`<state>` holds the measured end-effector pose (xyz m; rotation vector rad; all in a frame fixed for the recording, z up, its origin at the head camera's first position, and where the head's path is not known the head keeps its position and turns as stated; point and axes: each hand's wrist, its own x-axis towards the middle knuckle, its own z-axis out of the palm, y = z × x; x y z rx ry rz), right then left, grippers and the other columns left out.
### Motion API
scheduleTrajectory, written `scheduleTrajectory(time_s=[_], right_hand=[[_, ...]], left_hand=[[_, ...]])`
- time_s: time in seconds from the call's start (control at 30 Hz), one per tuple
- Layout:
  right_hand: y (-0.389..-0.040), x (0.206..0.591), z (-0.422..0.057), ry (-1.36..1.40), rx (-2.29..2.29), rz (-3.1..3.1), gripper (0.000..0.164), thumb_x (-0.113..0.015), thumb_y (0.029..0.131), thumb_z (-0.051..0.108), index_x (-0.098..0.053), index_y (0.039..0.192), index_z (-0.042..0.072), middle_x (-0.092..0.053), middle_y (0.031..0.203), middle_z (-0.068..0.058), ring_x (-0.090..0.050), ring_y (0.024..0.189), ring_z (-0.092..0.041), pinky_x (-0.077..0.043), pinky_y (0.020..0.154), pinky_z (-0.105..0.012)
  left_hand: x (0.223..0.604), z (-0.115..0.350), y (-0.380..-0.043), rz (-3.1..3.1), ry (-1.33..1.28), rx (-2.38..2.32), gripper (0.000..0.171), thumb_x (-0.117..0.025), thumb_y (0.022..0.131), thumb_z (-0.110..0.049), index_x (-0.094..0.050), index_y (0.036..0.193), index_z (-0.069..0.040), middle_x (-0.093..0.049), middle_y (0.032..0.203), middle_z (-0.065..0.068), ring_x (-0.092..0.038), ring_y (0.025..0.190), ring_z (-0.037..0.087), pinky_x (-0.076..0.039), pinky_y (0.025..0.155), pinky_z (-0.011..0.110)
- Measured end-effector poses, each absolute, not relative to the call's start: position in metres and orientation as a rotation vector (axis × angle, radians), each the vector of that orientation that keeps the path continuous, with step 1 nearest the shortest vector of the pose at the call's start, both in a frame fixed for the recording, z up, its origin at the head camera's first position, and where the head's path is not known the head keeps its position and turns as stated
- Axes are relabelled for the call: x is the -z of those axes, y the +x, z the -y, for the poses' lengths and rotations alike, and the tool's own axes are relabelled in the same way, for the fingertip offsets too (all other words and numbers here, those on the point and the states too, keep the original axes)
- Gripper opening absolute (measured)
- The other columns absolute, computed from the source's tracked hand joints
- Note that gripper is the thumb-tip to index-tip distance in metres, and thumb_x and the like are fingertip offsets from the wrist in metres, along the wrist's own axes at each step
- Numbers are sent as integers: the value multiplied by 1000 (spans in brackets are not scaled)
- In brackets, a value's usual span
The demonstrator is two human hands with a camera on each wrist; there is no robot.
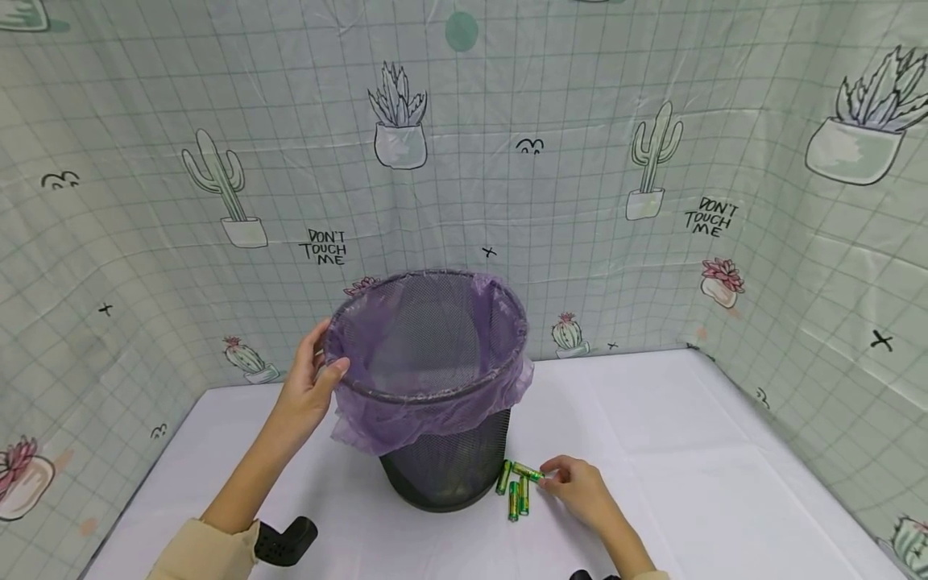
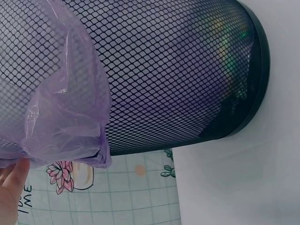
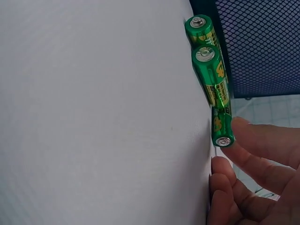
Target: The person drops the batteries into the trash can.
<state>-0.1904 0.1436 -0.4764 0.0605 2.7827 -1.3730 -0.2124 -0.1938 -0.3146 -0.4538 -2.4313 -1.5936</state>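
Observation:
A black mesh wastebasket [image 1: 449, 459] stands on the table, lined with a purple bag [image 1: 435, 423] folded over its rim. My left hand [image 1: 313, 377] grips that rim at the left, thumb on top and fingers around the outside; in the left wrist view only part of the hand [image 2: 13, 187] shows beside the bag. Several green batteries lie by the basket's right foot. With thumb and forefinger, my right hand [image 1: 580, 487] pinches the near end of one battery [image 1: 527, 471]. Two others [image 1: 513, 501] lie side by side in front, and another [image 1: 503, 477] is closest to the basket.
Green and yellow shapes [image 2: 227, 54] show dimly through the mesh near the basket's bottom. A black perforated object [image 1: 286, 541] lies by the left forearm. White cloth [image 1: 652, 427] covers the table, and a cactus-print curtain [image 1: 464, 201] encloses its back and sides.

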Motion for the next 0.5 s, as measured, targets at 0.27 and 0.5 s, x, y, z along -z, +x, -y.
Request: scheduleTrajectory(time_s=[0.27, 0.5], right_hand=[[-191, 477, -144, 52, 1310, -2818, 16, -67, 79, 8, -67, 93, 0, -50, 67, -1, -43, 61, -13, -34, 51, -21], [-192, 477, -142, 43, 1283, -2840, 13, -66, 79, 6, -66, 91, 0, -48, 67, -1, -43, 62, -13, -34, 52, -22]], left_hand=[[314, 194, -212, 2431, -459, 1590, 61, -42, 97, -16, -10, 147, -2, -19, 147, 22, -25, 134, 38, -34, 99, 28], [314, 194, -212, 2436, -458, 1588, 61, -41, 97, -15, -9, 147, -2, -18, 148, 22, -24, 134, 40, -33, 102, 35]])
